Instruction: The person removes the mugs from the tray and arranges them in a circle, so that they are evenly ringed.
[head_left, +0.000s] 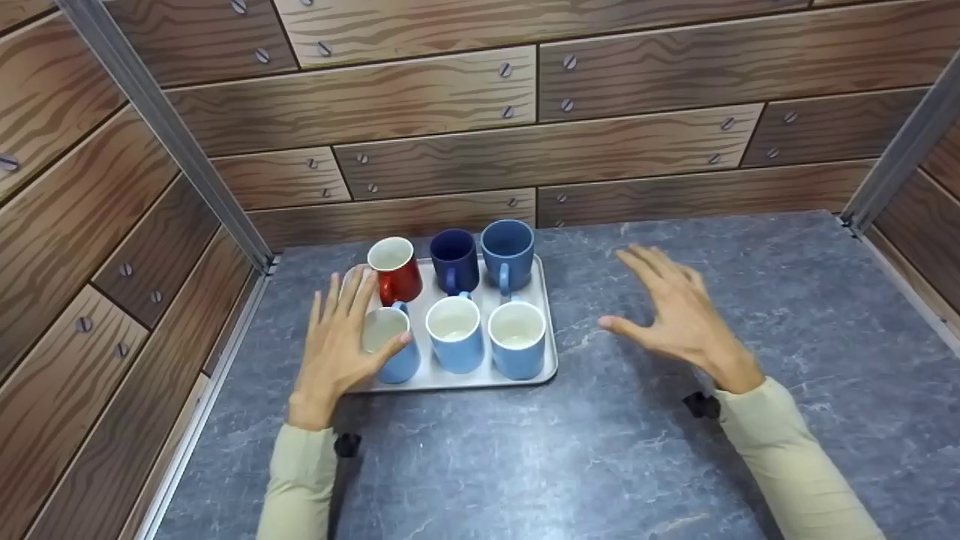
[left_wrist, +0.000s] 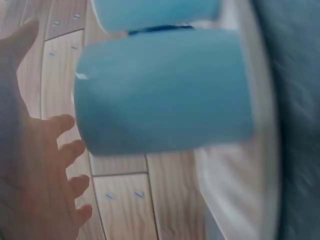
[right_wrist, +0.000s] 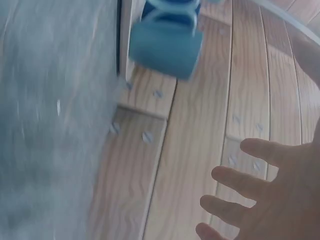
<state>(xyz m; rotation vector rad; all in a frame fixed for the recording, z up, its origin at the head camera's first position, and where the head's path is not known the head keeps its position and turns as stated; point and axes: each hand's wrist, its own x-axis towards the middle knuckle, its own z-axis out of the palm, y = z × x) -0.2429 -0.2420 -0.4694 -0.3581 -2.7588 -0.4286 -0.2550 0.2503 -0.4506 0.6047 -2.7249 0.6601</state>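
Note:
On a white tray (head_left: 480,381) stand two rows of mugs. The back row has a red mug (head_left: 405,279), a dark blue mug (head_left: 455,262) and a medium blue mug (head_left: 510,251). Three light blue mugs with pale insides form the front row: left (head_left: 401,364), middle (head_left: 459,352) and right (head_left: 517,356). My left hand (head_left: 334,360), fingers spread, is beside the front left mug and partly covers it in the head view; the left wrist view shows a gap between them. My right hand (head_left: 679,315) hovers over the table right of the tray, fingers apart, holding nothing.
The grey marbled table (head_left: 480,465) is bounded by wood-patterned panels at the back (head_left: 442,169), left and right. Metal corner posts stand at the left (head_left: 187,157) and right (head_left: 892,157). Small black devices sit at both wrists.

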